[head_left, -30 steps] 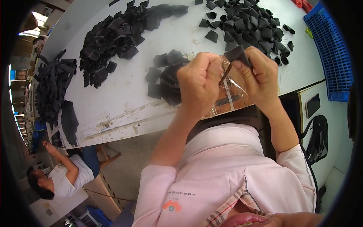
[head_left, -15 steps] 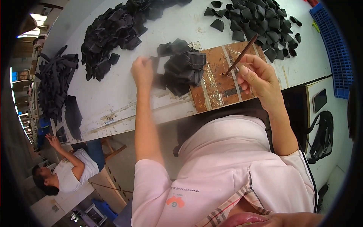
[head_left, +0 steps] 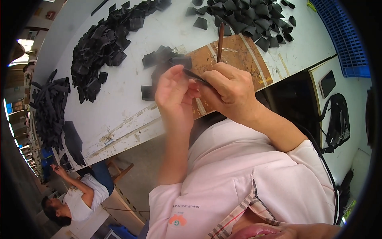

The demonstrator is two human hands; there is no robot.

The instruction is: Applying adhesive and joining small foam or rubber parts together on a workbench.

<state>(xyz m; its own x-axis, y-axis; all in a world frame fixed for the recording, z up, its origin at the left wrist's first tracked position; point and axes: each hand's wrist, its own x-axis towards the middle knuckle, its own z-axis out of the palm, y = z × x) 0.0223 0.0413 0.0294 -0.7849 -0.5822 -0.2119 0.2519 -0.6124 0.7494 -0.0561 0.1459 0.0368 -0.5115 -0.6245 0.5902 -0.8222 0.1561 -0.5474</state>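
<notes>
In front of my body both hands meet at a small black flat piece [head_left: 195, 75], seen edge-on. My left hand [head_left: 173, 95] has its fingertips on one end of it. My right hand [head_left: 230, 87] grips the other end, and also keeps a slim brown stick [head_left: 221, 42] upright among its fingers. The stick's lower end is hidden by that hand. Beneath the hands lies a brown board [head_left: 254, 55] with tape strips across it. A small pile of flat black pieces [head_left: 159, 57] lies by the board's left edge, partly behind my left hand.
A large heap of flat black pieces [head_left: 99, 47] spreads at the left, with black strips [head_left: 49, 111] beyond it. Folded, tube-like black pieces [head_left: 246, 18] lie at the far right. A blue crate [head_left: 346, 40], a phone [head_left: 327, 83] and a black bag [head_left: 338, 119] are at the right. Another person [head_left: 81, 191] sits lower left.
My left hand has come right from the small pile with a black piece. My right hand has moved left to meet it, and the brown stick now points more upright. The view has shifted slightly.
</notes>
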